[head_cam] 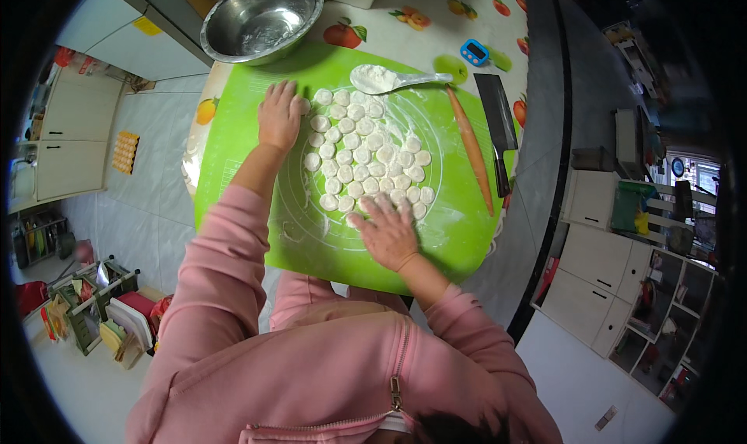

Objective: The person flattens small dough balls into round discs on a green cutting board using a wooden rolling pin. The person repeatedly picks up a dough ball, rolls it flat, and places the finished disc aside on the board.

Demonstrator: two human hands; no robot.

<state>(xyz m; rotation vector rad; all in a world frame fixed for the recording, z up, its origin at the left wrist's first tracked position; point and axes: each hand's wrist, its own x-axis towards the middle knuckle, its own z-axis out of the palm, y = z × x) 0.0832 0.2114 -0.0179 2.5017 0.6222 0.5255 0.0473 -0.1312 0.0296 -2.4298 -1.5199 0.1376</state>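
Several small flattened dough rounds (362, 155), dusted with flour, lie spread over a green silicone pastry mat (245, 234). My left hand (279, 114) rests on the mat at the far left of the rounds, palm down, its fingers pointing away from me. One dough round (304, 106) sits against that hand's fingers, partly hidden by them. At the near edge of the group my right hand (386, 231) lies palm down with floury, spread fingers. Its fingertips touch the nearest rounds and cover some of them.
A steel bowl (262, 21) stands at the mat's far left corner. A spoon (376, 79) holding flour lies at the far edge. To the right are a tapered wooden rolling pin (470, 146) and a cleaver (496, 114). A blue timer (474, 53) sits on the fruit-print tablecloth (408, 35).
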